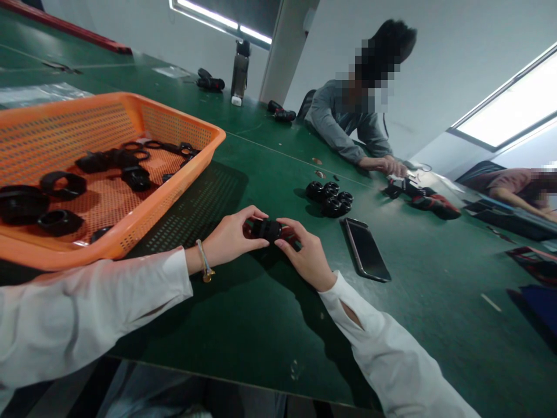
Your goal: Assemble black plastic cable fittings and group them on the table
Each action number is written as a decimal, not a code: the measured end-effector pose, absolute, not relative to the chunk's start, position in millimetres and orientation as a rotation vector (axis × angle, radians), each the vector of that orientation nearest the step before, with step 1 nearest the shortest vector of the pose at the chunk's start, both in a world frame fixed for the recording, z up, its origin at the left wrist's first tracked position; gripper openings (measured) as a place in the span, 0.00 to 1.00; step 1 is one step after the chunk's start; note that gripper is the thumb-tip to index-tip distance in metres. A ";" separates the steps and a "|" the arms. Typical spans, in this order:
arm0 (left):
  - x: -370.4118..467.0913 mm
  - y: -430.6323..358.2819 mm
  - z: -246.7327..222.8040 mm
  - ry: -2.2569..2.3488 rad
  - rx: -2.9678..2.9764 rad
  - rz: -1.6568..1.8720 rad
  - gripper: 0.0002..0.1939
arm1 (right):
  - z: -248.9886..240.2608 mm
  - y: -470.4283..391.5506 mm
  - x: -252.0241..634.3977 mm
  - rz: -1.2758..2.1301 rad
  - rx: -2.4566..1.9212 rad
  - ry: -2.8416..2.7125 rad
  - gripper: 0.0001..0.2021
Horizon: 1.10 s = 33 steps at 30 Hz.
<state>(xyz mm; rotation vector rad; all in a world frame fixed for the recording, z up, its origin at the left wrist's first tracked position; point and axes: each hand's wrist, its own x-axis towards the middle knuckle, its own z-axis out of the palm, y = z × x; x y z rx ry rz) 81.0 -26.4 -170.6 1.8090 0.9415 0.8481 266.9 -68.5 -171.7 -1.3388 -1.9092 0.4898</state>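
Pale walls (130,23) rise behind a green table (435,325).

No text, label, brand, number or sign is showing legibly anywhere. The bottle (240,72) is bearing a pale patch near its base, but it is standing too far off to tell whether any print is marking it. The phone (368,249) is lying with its dark screen facing up, and no readable characters are appearing on it.
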 end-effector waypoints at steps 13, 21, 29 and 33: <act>80.7 -26.5 -171.8 0.907 1.802 0.873 0.19 | -171.7 -68.2 267.0 0.499 -1.347 -1.904 0.15; 81.3 -26.5 -172.1 0.903 1.797 0.879 0.19 | -171.4 -67.9 267.5 0.492 -1.353 -1.915 0.15; 81.4 -25.5 -173.3 0.905 1.789 0.873 0.19 | -171.5 -67.8 267.6 0.485 -1.361 -1.924 0.15; 80.9 -24.6 -173.5 0.909 1.794 0.869 0.20 | -169.9 -69.3 267.0 0.471 -1.360 -1.941 0.15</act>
